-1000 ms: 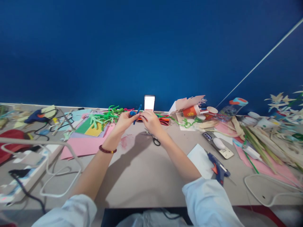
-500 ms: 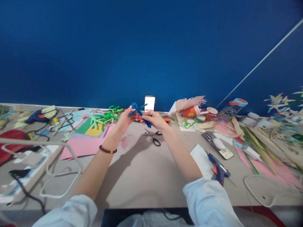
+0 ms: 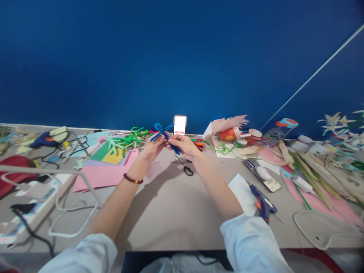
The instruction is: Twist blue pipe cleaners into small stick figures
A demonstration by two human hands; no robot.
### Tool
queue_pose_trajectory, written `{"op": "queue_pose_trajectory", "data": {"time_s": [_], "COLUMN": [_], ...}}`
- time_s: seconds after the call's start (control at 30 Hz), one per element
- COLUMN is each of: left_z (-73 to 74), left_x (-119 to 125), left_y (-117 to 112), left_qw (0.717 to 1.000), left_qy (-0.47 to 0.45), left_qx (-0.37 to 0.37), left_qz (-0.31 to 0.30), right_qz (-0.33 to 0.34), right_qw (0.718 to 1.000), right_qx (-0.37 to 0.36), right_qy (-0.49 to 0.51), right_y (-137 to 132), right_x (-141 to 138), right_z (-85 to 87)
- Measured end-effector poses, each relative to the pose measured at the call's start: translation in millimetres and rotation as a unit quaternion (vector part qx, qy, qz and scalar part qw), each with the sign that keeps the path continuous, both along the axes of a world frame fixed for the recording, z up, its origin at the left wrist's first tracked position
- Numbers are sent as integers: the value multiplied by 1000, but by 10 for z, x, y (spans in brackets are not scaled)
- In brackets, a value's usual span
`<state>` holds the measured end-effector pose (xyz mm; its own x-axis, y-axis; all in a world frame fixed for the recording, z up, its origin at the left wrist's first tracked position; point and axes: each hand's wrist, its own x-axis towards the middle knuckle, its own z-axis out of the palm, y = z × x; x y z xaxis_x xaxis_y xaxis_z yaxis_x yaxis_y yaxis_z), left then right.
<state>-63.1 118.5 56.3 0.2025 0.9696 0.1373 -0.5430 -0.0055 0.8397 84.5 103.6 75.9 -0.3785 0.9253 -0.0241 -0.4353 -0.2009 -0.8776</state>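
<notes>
A figure of bent blue pipe cleaners [image 3: 161, 130], with a round coiled top and thin arms sticking out to both sides, is held up over the table. My left hand [image 3: 154, 147] pinches its middle from the left. On the other side, the fingers of my right hand [image 3: 184, 145] close on its lower part, where blue ends poke out below. Fingers hide part of the figure. Beneath my right hand lie black-handled scissors [image 3: 188, 170], partly covered by it.
Green pipe cleaners [image 3: 129, 139] and pink paper [image 3: 98, 176] lie to the left, near a white power strip [image 3: 31, 220]. A lit phone [image 3: 180, 124] leans against the blue wall. Rightward are a paper cup [image 3: 229, 133], a glue gun [image 3: 264, 204] and another phone [image 3: 263, 177].
My left hand has shifted down and right, closer to my right hand. Its grip has moved to the figure's middle, and the figure's top has moved slightly left.
</notes>
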Motion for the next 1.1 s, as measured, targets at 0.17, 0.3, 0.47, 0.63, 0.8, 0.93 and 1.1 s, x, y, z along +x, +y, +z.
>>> {"op": "queue_pose_trajectory", "data": {"time_s": [0.17, 0.3, 0.47, 0.63, 0.8, 0.93, 1.1], "left_z": [18, 11, 0, 3, 25, 41, 53], "left_x": [32, 48, 64, 55, 46, 59, 40], "left_y": [-39, -63, -55, -32, -39, -57, -79], "left_qw": [1000, 1000, 999, 999, 1000, 999, 999], "left_qy": [-9, -23, -34, -34, -5, 22, 32], "left_qx": [7, 9, -6, -11, 10, 29, 40], "left_qz": [-24, -14, -4, 6, 9, 17, -11], "right_qz": [2, -8, -24, -33, -16, 27, 117], "right_qw": [1000, 1000, 1000, 999, 999, 999, 992], "right_qx": [2, 11, 11, 12, 32, 16, -17], "right_qy": [0, 3, 8, 11, -10, -7, 33], "right_y": [-6, -24, -23, -38, -66, -68, -60], "right_x": [-21, -49, -54, -51, -67, -44, -4], "right_z": [-13, -7, 2, 31, 42, 35, 19]}}
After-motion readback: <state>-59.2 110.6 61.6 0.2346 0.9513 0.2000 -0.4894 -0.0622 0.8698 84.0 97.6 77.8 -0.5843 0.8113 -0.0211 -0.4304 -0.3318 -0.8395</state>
